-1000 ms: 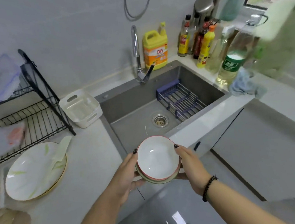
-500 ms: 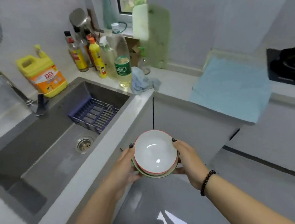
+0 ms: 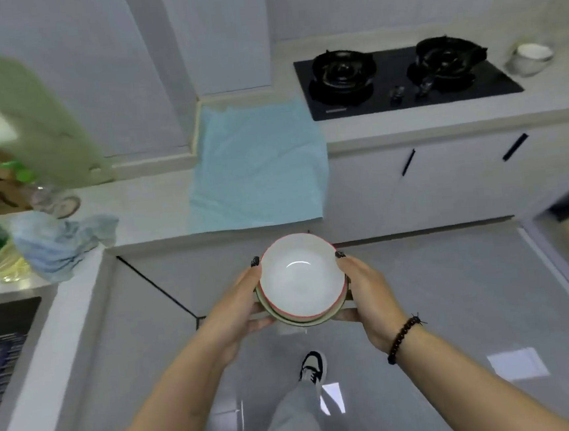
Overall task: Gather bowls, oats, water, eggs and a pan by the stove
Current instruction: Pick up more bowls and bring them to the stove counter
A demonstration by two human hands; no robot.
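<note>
stack of white glazed ceramic bowls with red rims (image 3: 302, 282), mid-air at frame centre, black gas stove (image 3: 401, 78) at 1 o'clock on pale desk (image 3: 440, 122) | likely rigid, slick, breakable, moderately heavy; best cradled under the rims | left hand (image 3: 239, 305) and right hand (image 3: 369, 294) grip opposite sides, thumbs on top rim

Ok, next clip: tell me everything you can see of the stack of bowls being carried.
The stack of bowls is held upright and level over the floor, in front of the counter. The top bowl is white inside, glossy like glazed ceramic, empty, with a thin red rim. Under it a greenish rim shows; how many bowls are nested cannot be told. The left hand and right hand grip opposite sides, thumbs on the rim, fingers underneath. Nothing else touches it.
</note>
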